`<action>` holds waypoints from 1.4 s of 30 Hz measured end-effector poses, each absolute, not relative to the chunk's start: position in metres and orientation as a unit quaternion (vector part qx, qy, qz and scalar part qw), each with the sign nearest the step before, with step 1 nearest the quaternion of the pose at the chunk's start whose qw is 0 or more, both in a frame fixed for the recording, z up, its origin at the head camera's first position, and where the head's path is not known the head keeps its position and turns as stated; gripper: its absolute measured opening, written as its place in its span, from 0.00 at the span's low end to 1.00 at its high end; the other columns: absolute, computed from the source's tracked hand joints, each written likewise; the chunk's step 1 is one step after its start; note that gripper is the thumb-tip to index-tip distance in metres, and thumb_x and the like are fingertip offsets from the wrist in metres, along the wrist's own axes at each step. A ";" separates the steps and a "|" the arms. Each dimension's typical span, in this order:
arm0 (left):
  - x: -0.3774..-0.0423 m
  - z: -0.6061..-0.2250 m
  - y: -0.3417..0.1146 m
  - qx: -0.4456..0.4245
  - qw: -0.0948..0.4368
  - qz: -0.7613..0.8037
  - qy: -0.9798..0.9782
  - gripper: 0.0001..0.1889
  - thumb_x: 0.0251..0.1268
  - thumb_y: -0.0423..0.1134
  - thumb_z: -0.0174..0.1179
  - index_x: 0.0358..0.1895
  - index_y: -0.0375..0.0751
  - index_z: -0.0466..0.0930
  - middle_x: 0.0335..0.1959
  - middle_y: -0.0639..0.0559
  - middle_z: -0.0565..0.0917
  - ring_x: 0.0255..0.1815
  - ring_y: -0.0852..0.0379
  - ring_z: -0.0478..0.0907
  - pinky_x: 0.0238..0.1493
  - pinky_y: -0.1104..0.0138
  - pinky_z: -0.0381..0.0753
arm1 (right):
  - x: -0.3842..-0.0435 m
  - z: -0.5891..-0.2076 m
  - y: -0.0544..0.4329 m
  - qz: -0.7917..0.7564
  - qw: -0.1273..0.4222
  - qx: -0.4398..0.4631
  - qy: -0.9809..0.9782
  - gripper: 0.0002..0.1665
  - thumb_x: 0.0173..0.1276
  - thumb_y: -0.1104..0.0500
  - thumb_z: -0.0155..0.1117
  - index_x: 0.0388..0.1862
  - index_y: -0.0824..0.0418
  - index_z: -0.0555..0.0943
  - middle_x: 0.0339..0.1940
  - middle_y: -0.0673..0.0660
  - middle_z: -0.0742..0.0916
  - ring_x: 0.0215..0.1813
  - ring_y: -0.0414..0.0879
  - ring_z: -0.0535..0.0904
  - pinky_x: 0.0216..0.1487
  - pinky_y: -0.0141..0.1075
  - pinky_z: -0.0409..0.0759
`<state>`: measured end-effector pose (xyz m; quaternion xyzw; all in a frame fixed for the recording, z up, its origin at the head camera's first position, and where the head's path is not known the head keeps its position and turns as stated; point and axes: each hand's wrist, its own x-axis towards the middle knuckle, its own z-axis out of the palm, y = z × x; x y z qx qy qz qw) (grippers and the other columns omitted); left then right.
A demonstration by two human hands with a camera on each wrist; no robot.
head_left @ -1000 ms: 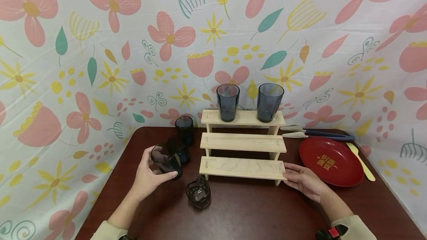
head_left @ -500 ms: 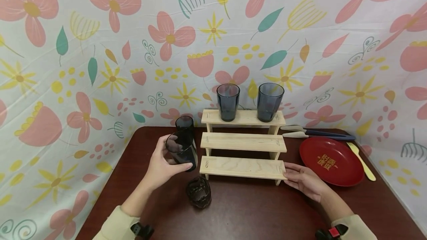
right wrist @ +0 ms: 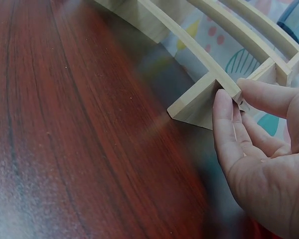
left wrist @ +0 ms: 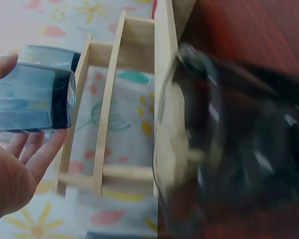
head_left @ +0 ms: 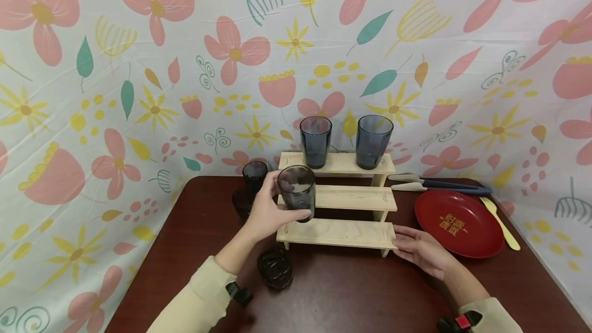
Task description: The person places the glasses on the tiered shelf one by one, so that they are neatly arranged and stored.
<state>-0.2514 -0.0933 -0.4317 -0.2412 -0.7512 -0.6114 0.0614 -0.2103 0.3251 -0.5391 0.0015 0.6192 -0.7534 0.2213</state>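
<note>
Smoky blue-grey glass [head_left: 297, 192], upright, mouth up, gripped around its lower half by the left hand [head_left: 268, 213], thumb curled across the front and fingers wrapped behind; in the left wrist view, the same tumbler [left wrist: 32, 97] held against the fingertips with the palm below it. Held in the air over the left end of the three-step wooden rack [head_left: 336, 197], base about level with the middle step and just above the lowest one, long axis vertical and so square to both flat steps. Straight behind and higher, on the top step, two matching glasses [head_left: 316, 141] [head_left: 373, 141], both upright and well apart from each other. Right hand [head_left: 422, 252] far from the held glass, at the opposite end of the rack, thumb and forefinger pinching the right corner of the bottom step, as seen close up in the right wrist view [right wrist: 249, 144]; plainly steadying, not carrying. Left hand therefore the only one near the glass. Left of the rack on the dark wooden table [head_left: 351, 292], another dark glass [head_left: 255, 178] standing upright, and in front of the rack's left end a squat dark tumbler [head_left: 275, 267], blurred and large in the left wrist view. To the right, a red plate [head_left: 458, 224] with a yellow fork [head_left: 500, 223] beside it and two knives [head_left: 437, 185] behind.
</note>
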 end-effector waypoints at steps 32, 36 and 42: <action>-0.284 -0.440 0.068 -0.220 0.071 -0.523 -0.820 0.51 0.49 0.57 0.83 0.76 0.56 0.63 0.57 0.57 0.77 0.53 0.61 0.78 0.49 0.65 0.80 | -0.209 -0.538 0.325 -0.751 0.220 0.003 0.623 0.44 0.81 0.64 0.58 0.82 0.75 0.45 0.59 0.51 0.83 0.57 0.44 0.83 0.60 0.41 0.82; -0.285 -0.442 0.074 -0.221 0.071 -0.522 -0.821 0.50 0.49 0.56 0.83 0.76 0.56 0.63 0.56 0.58 0.77 0.52 0.63 0.78 0.49 0.66 0.80 | -0.209 -0.538 0.324 -0.750 0.220 0.005 0.624 0.45 0.81 0.64 0.59 0.82 0.75 0.44 0.59 0.52 0.83 0.57 0.44 0.83 0.60 0.41 0.82; -0.286 -0.442 0.077 -0.218 0.070 -0.517 -0.825 0.50 0.50 0.55 0.82 0.76 0.57 0.62 0.56 0.58 0.76 0.53 0.63 0.77 0.49 0.65 0.79 | -0.208 -0.537 0.323 -0.749 0.219 0.009 0.625 0.46 0.80 0.64 0.59 0.83 0.75 0.44 0.60 0.52 0.83 0.57 0.44 0.83 0.60 0.41 0.82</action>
